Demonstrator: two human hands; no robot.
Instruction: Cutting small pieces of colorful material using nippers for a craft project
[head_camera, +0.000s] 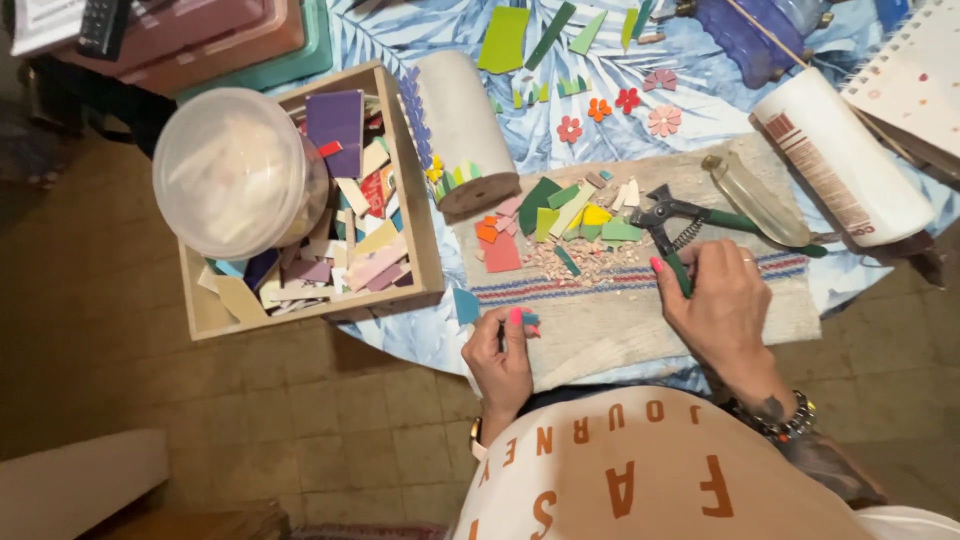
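My right hand (722, 300) rests on the green handles of black tile nippers (668, 222), which lie on a grey cloth (640, 320) with their jaws pointing away from me. My left hand (500, 358) pinches a small blue tile piece (530, 322) at the cloth's near left edge. Beyond the nippers lies a heap of cut tile pieces (560, 220) in green, yellow, red and pink, with pale crumbs under them.
A wooden box (420, 230) of coloured tile scraps stands at the left, a clear plastic tub (232, 170) on top. A grey cylinder (462, 120), a white bottle (845, 160), a clear bottle (755, 200), small flower pieces (628, 100) and a spiral notebook (915, 70) lie beyond.
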